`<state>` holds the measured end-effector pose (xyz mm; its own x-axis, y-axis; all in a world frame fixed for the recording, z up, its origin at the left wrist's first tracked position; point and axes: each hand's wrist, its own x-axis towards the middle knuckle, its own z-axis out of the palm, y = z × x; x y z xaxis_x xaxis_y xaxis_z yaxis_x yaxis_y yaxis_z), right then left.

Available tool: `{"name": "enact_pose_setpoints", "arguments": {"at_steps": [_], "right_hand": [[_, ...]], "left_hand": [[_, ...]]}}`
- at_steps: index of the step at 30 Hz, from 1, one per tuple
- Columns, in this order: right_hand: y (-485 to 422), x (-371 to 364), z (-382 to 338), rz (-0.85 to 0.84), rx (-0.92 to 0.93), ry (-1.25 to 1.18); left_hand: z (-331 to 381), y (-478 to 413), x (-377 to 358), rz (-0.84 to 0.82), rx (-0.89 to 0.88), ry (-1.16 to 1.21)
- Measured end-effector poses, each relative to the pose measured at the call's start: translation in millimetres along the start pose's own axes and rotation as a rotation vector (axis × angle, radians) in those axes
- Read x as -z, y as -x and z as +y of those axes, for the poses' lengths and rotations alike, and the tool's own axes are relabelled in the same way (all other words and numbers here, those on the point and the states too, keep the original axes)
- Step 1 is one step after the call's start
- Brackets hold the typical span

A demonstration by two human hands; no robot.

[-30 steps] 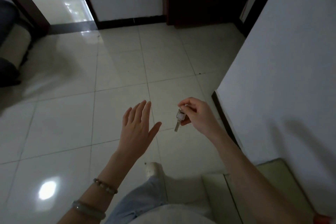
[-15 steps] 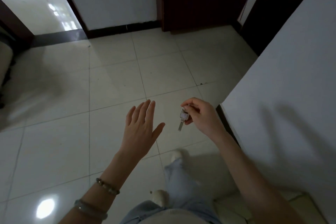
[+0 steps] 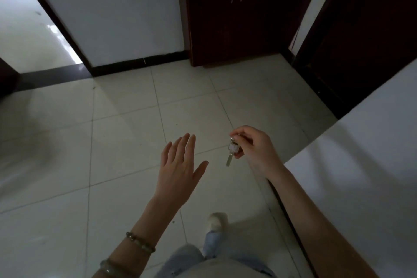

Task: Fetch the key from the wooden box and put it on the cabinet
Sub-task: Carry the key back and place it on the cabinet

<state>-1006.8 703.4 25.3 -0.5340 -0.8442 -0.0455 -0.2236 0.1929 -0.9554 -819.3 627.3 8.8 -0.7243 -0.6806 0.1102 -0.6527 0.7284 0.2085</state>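
Above pale floor tiles [image 3: 126, 142], right hand [image 3: 255, 149] pinching key [image 3: 231, 153], left hand [image 3: 180, 169] spread empty

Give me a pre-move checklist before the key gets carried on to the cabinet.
1. Key pinched in right hand: ok.
2. Key hanging free, blade down: ok.
3. Left hand open, holding nothing: ok.
4. Tiled floor ahead free of obstacles: ok.
5. Dark cabinet in view ahead, doors shut: ok.
6. Space on the cabinet top: cannot tell, it is out of frame.

Key [image 3: 232, 151] hanging from right hand [image 3: 255, 149], cabinet [image 3: 237, 18] well ahead.
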Motion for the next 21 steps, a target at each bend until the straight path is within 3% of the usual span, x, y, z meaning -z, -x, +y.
{"name": "enact_pose_setpoints", "arguments": {"at_steps": [10,21], "right_hand": [[-148,22,-4,-0.006,-0.024,-0.015],[-356,44,-24,0.117,-0.011,0.045]], "left_hand": [[-18,-161,-10,0.034,-0.022,-0.027],[-69,-396,-12,0.054,-0.127,0.026]]}}
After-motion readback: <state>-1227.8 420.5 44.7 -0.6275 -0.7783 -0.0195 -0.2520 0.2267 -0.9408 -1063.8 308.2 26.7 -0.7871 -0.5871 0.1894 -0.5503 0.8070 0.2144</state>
